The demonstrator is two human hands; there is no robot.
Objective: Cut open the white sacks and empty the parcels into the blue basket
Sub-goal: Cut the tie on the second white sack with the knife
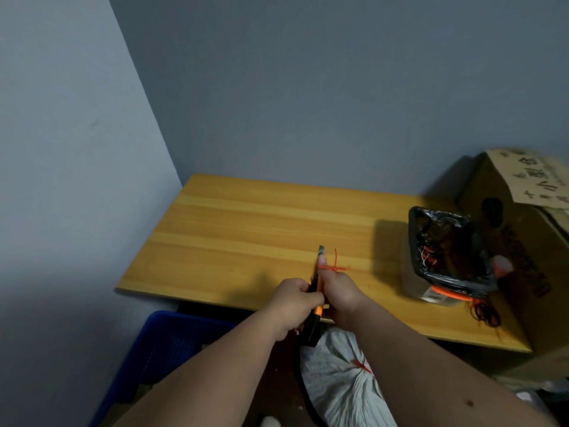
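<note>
The left hand (pixel 294 300) grips an orange-and-black box cutter (pixel 317 291); the right hand (pixel 340 292) pinches a cut orange zip tie (pixel 334 267). The white cloth sack (pixel 341 380) lies below the table (pixel 246 229), beside the blue plastic basket (pixel 160 343). Next, I think: drop the tie, tip out the parcels.

Two hands (pixel 295 298) (pixel 338 292), one knife (pixel 317 291), one orange zip tie (pixel 334 266), one white sack (pixel 341 380), one blue basket (pixel 163 349), one bench (pixel 246 229), one lined bin (pixel 446 257), one carton (pixel 523 241).

Lined bin (pixel 446 257) beside cardboard box (pixel 520 241)
</note>
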